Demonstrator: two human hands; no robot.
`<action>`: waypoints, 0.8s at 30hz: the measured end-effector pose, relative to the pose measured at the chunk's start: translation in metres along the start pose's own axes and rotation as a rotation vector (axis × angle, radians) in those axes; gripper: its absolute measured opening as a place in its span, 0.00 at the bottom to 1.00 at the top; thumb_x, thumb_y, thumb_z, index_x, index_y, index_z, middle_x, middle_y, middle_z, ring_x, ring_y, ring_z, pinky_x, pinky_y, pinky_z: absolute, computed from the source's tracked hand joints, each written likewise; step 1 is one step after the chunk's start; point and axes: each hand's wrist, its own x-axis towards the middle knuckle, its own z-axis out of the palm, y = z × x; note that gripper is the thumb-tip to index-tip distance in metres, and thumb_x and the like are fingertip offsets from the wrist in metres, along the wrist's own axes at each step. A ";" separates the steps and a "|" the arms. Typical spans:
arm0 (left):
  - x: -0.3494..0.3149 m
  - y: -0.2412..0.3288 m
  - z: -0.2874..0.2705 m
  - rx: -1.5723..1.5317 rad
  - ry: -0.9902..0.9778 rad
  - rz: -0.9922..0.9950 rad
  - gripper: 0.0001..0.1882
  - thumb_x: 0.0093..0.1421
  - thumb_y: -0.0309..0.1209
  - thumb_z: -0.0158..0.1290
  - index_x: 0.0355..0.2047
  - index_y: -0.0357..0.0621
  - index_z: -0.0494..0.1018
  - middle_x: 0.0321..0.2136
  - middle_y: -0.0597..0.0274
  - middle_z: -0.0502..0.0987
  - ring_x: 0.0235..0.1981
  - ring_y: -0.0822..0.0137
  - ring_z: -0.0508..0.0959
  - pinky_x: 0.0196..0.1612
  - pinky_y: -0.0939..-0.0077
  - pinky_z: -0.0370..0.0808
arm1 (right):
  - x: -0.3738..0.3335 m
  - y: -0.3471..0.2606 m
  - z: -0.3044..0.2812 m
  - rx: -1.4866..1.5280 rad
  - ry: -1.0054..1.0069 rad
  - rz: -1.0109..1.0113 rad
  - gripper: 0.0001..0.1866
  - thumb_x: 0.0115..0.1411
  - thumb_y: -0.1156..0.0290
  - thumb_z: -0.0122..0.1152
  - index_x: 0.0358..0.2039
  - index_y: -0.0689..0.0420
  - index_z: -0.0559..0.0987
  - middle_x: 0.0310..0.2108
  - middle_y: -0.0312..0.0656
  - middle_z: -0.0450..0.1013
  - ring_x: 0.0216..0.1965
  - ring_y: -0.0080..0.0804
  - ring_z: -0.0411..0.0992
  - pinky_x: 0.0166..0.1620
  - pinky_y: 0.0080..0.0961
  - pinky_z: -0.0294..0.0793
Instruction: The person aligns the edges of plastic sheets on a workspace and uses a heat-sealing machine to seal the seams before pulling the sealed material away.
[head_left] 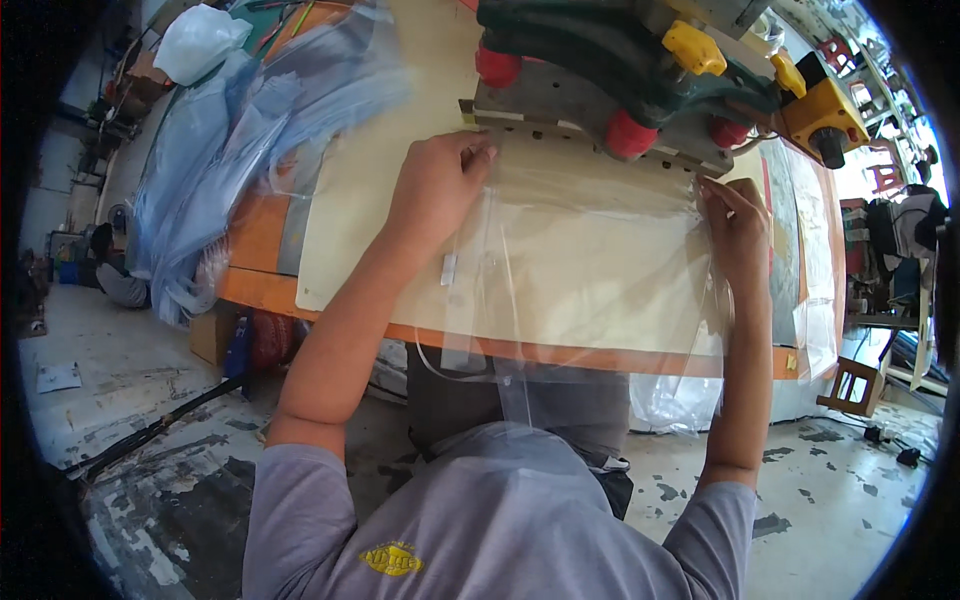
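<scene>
A clear plastic sheet [600,270] lies over the cream work surface [370,270], its near part hanging over the table's orange front edge. My left hand [440,180] pinches the sheet's far left corner, thumb against fingertips. At the far right corner, my right hand [735,215] pinches the sheet in the same way. Just beyond both hands is the metal bar [560,125] of a green press machine [600,60] with red knobs. The sheet's far edge runs close along that bar; whether it goes underneath, I cannot tell.
Bluish clear plastic [215,160] is heaped on the table's left side, with a white plastic bag [200,45] beyond it. A yellow control box [822,115] sits at the machine's right. A brown stool [855,385] stands on the floor at right. Another person [115,265] is far left.
</scene>
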 end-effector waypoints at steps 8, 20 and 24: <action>0.000 -0.004 0.003 -0.021 0.005 0.021 0.15 0.65 0.33 0.60 0.45 0.35 0.82 0.24 0.44 0.81 0.22 0.56 0.79 0.32 0.64 0.76 | 0.000 0.001 0.001 -0.060 -0.002 -0.024 0.12 0.64 0.76 0.62 0.48 0.58 0.86 0.35 0.47 0.74 0.35 0.38 0.75 0.42 0.31 0.75; 0.002 -0.005 0.006 -0.001 0.018 0.060 0.14 0.64 0.33 0.59 0.45 0.37 0.83 0.23 0.44 0.81 0.22 0.57 0.80 0.31 0.64 0.76 | -0.002 0.000 -0.001 -0.041 0.010 0.010 0.12 0.65 0.75 0.62 0.47 0.58 0.86 0.35 0.48 0.74 0.35 0.39 0.75 0.42 0.33 0.74; 0.000 -0.006 0.005 0.004 0.021 0.045 0.15 0.65 0.34 0.60 0.46 0.37 0.82 0.24 0.46 0.81 0.22 0.58 0.79 0.31 0.65 0.75 | -0.006 0.001 -0.003 -0.015 0.008 -0.029 0.12 0.65 0.76 0.61 0.47 0.57 0.86 0.36 0.48 0.74 0.36 0.39 0.75 0.43 0.33 0.74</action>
